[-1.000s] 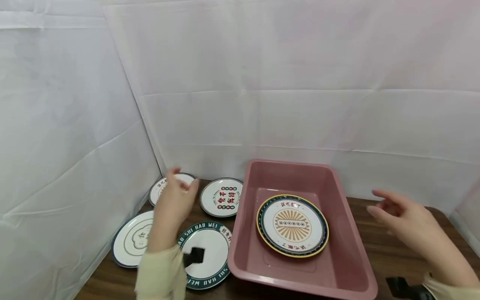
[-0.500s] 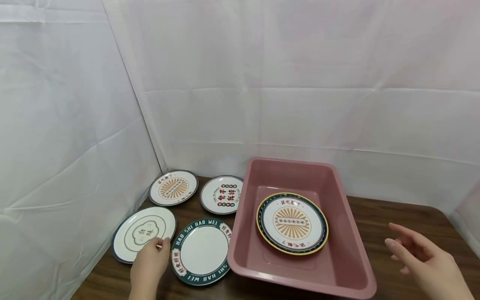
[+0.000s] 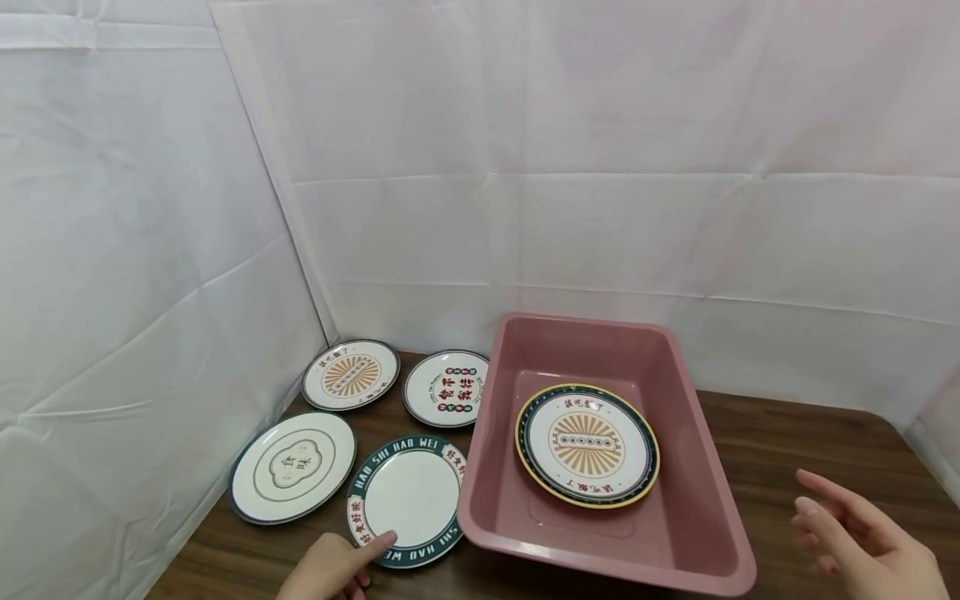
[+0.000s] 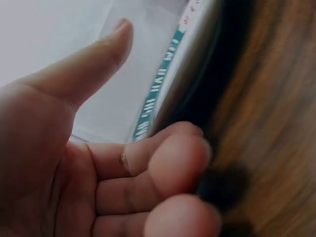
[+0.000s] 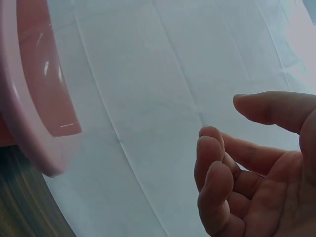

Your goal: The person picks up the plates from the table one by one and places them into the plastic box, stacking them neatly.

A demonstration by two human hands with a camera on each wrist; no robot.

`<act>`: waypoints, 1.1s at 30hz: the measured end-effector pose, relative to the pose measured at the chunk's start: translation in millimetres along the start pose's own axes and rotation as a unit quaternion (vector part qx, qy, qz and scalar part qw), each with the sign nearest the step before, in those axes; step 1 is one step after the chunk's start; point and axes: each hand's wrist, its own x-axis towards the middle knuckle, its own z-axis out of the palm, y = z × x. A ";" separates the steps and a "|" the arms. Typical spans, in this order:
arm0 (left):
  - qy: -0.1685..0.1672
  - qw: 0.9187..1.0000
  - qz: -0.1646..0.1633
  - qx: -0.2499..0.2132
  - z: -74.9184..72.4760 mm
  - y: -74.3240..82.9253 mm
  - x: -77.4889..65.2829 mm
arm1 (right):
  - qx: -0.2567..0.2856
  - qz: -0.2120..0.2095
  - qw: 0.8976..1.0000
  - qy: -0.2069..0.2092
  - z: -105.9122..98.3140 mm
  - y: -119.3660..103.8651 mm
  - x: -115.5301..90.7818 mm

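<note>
My left hand (image 3: pixel 335 565) is at the near-left edge of a white plate with a green lettered rim (image 3: pixel 408 500). Its thumb reaches over that rim in the head view; in the left wrist view the thumb (image 4: pixel 101 57) stands raised and the bent fingers (image 4: pixel 177 158) come right up to the plate's edge. Off to the right of a pink plastic tub (image 3: pixel 708 467), my right hand (image 3: pixel 870 537) hovers with nothing in it, fingers loosely curled. Inside the tub lies a sunburst plate (image 3: pixel 587 446), on a yellow-rimmed plate (image 3: pixel 522 458) that shows only at its border.
Left of the tub, a cloud-patterned plate (image 3: pixel 292 468), another sunburst plate (image 3: pixel 351 375) and a red-lettered plate (image 3: pixel 447 389) lie on the dark wooden table (image 3: pixel 757 433). White cloth (image 3: pixel 600 167) hangs behind and along the left side.
My left hand has come down from above the back plates, past the cloud-patterned plate, to the green-rimmed plate's near edge. My right hand has drifted slightly lower and rightward.
</note>
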 end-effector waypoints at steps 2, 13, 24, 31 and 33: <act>-0.007 1.000 0.002 -0.017 3.0 -2.3 3.6 | 0.013 0.005 1.000 0.008 -1.2 2.3 -0.2; -0.029 0.995 0.021 -0.090 2.1 -9.2 6.1 | 0.003 -0.003 1.000 0.023 -4.9 12.9 2.5; 0.059 0.973 0.048 -0.217 2.6 -6.0 10.5 | 0.055 0.018 0.998 0.011 -2.7 13.3 0.2; 0.181 0.955 0.039 -0.233 -0.3 10.0 5.4 | 0.095 0.023 0.995 0.006 -3.6 15.2 -1.1; 0.203 0.952 0.039 -0.227 -2.6 14.3 2.0 | 0.119 0.024 0.993 0.009 -4.0 15.7 -2.3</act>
